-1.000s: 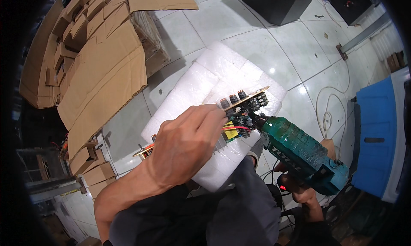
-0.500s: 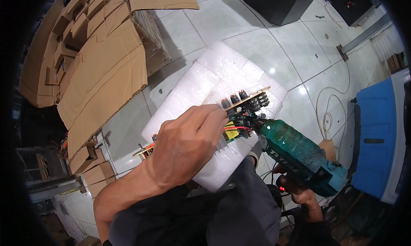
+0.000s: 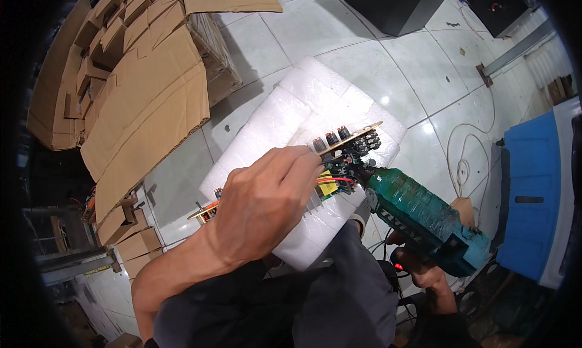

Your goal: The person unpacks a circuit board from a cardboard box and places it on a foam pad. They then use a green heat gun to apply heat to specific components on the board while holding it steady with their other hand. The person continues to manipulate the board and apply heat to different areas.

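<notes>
My left hand [image 3: 260, 208] is closed around a gold-edged control panel [image 3: 357, 134] with several dark knobs along it, hiding its middle. A circuit board [image 3: 339, 187] with a yellow-wrapped part, red and black wires and black jacks joins the panel's near side. White foam block [image 3: 279, 120] lies under both. At the right, my right hand [image 3: 424, 273] grips the handle of a teal power drill [image 3: 418, 211], its body coated in worn clear tape. The drill's nose points at the board's right end by the jacks; the tip's exact contact is hidden.
A large open cardboard box [image 3: 145, 111] with many dividers stands at the left. Black cabinets [image 3: 394, 8] stand at the far side. To the right are a blue plastic bin [image 3: 533, 190] and a loose white cable [image 3: 464, 160] on the tiled floor.
The drill has shifted very slightly; its nose stays at the board. My left hand and the panel look almost unmoved.
</notes>
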Action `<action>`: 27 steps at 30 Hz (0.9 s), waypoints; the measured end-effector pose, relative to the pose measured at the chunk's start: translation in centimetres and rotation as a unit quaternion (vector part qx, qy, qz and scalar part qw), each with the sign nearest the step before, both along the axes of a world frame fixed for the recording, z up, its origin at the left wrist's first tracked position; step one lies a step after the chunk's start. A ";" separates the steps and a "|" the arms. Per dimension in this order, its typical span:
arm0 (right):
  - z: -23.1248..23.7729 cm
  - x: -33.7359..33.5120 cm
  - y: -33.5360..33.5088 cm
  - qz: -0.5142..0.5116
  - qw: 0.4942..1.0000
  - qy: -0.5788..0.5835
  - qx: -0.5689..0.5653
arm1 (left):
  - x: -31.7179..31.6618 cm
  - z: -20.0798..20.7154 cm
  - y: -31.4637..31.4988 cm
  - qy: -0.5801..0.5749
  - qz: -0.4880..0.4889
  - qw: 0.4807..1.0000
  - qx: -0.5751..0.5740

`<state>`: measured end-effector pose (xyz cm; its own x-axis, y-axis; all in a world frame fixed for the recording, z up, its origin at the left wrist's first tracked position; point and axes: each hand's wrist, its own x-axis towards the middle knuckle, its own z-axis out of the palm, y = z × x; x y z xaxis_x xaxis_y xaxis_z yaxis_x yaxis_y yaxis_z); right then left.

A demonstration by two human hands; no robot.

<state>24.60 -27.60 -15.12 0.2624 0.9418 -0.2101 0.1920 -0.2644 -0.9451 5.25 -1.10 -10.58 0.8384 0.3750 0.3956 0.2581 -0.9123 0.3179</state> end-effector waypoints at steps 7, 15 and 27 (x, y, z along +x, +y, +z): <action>0.3 -0.7 0.8 -0.031 0.999 -0.022 0.028 | 0.1 -0.1 0.0 -0.013 -0.004 1.000 0.015; 0.1 0.0 0.6 0.013 0.997 -0.074 0.020 | 0.1 0.0 0.0 -0.010 -0.001 1.000 -0.007; -0.1 0.1 0.2 -0.004 0.998 0.024 0.063 | 0.8 0.5 -0.1 -0.033 0.009 0.999 0.023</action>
<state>24.69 -27.44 -15.23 0.2625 0.9595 -0.1027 0.1447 -0.1444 -0.9789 6.08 -1.19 -10.05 0.8033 0.3698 0.4669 0.2547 -0.9219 0.2919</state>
